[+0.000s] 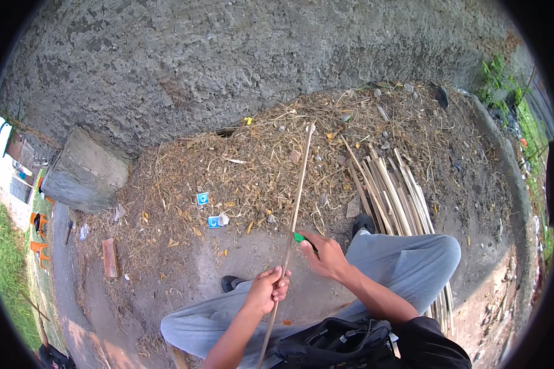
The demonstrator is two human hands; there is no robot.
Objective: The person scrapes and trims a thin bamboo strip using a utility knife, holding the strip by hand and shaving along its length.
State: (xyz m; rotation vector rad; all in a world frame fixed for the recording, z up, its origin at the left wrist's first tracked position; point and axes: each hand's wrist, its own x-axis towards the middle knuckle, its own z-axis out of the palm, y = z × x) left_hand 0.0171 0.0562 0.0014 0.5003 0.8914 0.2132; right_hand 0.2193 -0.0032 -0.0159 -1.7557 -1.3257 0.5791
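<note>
My left hand (266, 291) is closed around a long thin wooden stick (301, 175), low on its length. The stick runs from between my legs up and away, its far tip over the littered ground. My right hand (325, 258) grips a small green-handled knife (299, 237) against the stick, just above my left hand. Its blade is too small to make out. To the right, beside my shoe, lies a bundle of pale wooden strips (389, 192), passing under my bent right leg.
A rough grey wall (228, 55) stands ahead. Dry shavings and leaves (252, 166) cover the ground below it. A concrete block (89, 169) sits at left, with a brick piece (109, 258) nearer. Two blue packets (213, 221) lie between. Orange chairs (40, 252) stand far left.
</note>
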